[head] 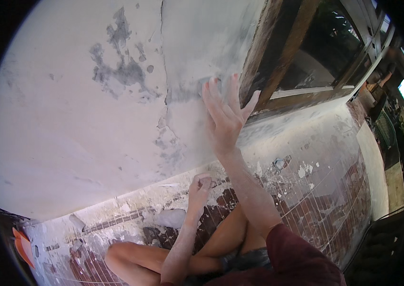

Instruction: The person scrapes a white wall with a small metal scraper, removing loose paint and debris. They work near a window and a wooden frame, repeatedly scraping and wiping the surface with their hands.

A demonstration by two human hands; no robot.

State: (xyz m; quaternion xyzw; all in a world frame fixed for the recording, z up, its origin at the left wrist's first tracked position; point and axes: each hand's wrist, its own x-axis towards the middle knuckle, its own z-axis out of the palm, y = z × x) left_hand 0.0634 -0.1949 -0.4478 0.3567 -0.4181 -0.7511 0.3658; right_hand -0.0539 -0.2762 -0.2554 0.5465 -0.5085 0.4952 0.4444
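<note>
My right hand, coated in pale dust, is raised to the plastered wall beside a window frame. Its fingers are spread, and a small grey sheet, probably abrasive paper, shows under the fingertips against the wall. Lower down, my left hand is curled above the floor near the base of the wall; I see nothing in it, though its palm is hidden. A vertical crack runs down the wall left of my right hand. Further left lies a dark grey patch where the surface coat is gone.
The wood-framed window stands close at the right. My crossed legs rest on a worn red floor with plaster flakes. A whitish lump lies near the wall, and an orange object at far left. Another person is at far right.
</note>
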